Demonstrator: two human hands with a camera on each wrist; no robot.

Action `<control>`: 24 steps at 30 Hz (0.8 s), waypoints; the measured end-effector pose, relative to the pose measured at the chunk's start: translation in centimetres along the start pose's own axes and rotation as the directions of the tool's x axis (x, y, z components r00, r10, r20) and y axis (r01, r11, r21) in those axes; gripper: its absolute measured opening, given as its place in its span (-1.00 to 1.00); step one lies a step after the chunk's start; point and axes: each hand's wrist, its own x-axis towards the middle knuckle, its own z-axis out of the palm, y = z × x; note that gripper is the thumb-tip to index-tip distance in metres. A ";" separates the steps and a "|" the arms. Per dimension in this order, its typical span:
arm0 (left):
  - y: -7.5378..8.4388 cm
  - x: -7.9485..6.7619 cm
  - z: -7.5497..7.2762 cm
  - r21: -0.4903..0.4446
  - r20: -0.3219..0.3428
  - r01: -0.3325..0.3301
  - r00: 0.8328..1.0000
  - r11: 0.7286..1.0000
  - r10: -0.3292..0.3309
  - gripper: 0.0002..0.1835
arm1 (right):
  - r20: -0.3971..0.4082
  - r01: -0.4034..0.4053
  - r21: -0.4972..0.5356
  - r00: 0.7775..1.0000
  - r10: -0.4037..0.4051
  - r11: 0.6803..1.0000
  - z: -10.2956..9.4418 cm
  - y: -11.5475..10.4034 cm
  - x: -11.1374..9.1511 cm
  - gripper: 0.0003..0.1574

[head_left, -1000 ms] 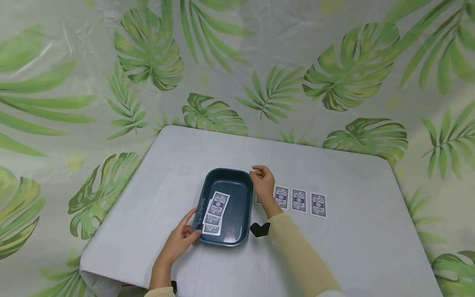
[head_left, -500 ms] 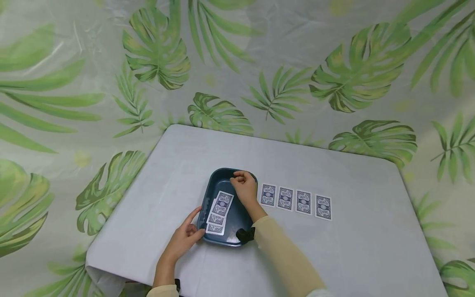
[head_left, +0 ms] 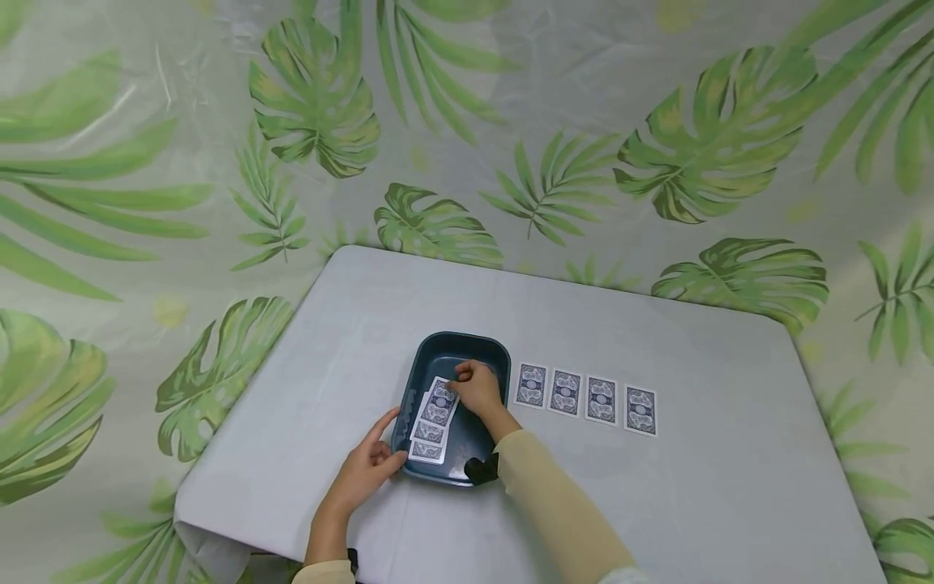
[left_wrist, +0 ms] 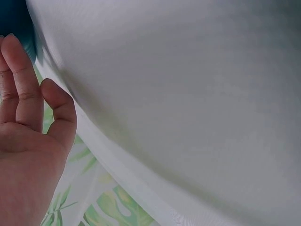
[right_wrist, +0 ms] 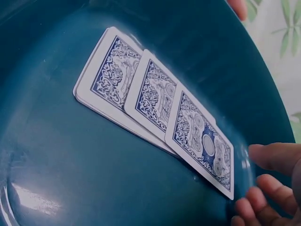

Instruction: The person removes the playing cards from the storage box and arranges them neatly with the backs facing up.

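Observation:
Inside a dark teal tray (head_left: 477, 422) lies an overlapping pile of playing cards (head_left: 435, 418), blue-patterned backs up. My right hand (head_left: 480, 389) is over the tray beside the pile's far end. The right wrist view shows its thumb (right_wrist: 275, 155) and loosely bent fingers apart, close to the top card (right_wrist: 202, 143), with nothing between them. My left hand (head_left: 363, 470) touches the tray's near left side, index finger along the rim and thumb at the corner. Seen from the left wrist, its fingers (left_wrist: 23, 80) are extended beside the teal wall.
Several playing cards (head_left: 601, 400), backs up, lie in a spaced row right of the tray. They rest on a table with a white cloth (head_left: 700, 487). A leaf-patterned sheet (head_left: 569, 97) hangs behind and beside the table.
My right hand has moved from the tray's right rim leftward into the tray, then nearer to the card pile. The left hand stays at the rim. The view has shifted slightly.

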 end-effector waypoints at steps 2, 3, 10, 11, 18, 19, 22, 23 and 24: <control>0.1 0.0 0.0 -0.004 0.000 -0.003 1.000 1.000 0.003 -0.23 | 0.019 -0.007 -0.036 1.000 0.008 0.999 0.0 0.1 -0.1 -0.60; 0.1 0.0 0.0 -0.006 0.000 -0.005 1.000 1.000 0.005 -0.23 | 0.026 -0.007 -0.054 1.000 0.008 0.999 0.0 0.1 -0.1 -0.58; 0.0 0.0 0.1 0.010 0.002 -0.020 1.000 1.000 0.020 -0.23 | 0.057 0.002 -0.228 0.998 0.011 0.974 0.2 0.6 -0.1 -0.34; -0.1 0.0 0.1 0.013 0.003 -0.019 1.000 1.000 0.019 -0.23 | 0.060 -0.002 -0.248 0.998 0.017 0.969 0.3 0.6 -0.2 -0.30; -0.3 0.1 0.1 0.021 0.002 -0.006 1.000 1.000 0.005 -0.24 | 0.068 -0.023 -0.308 0.997 0.046 0.951 0.5 0.6 -0.2 -0.20; -0.3 0.1 0.1 0.021 0.002 -0.006 1.000 1.000 0.006 -0.24 | 0.068 -0.025 -0.316 0.996 0.049 0.949 0.5 0.5 -0.2 -0.23; -0.3 0.1 0.1 0.020 -0.001 -0.006 1.000 1.000 0.006 -0.24 | 0.059 -0.014 -0.342 0.998 0.036 0.939 0.5 0.5 -0.2 -0.30; -0.3 0.1 0.1 0.021 -0.002 -0.007 1.000 1.000 0.007 -0.24 | 0.057 -0.014 -0.345 0.998 0.036 0.938 0.6 0.6 -0.2 -0.31; -0.4 0.1 0.1 0.023 -0.002 -0.008 1.000 1.000 0.008 -0.24 | 0.057 -0.013 -0.343 0.998 0.035 0.939 0.6 0.6 -0.1 -0.31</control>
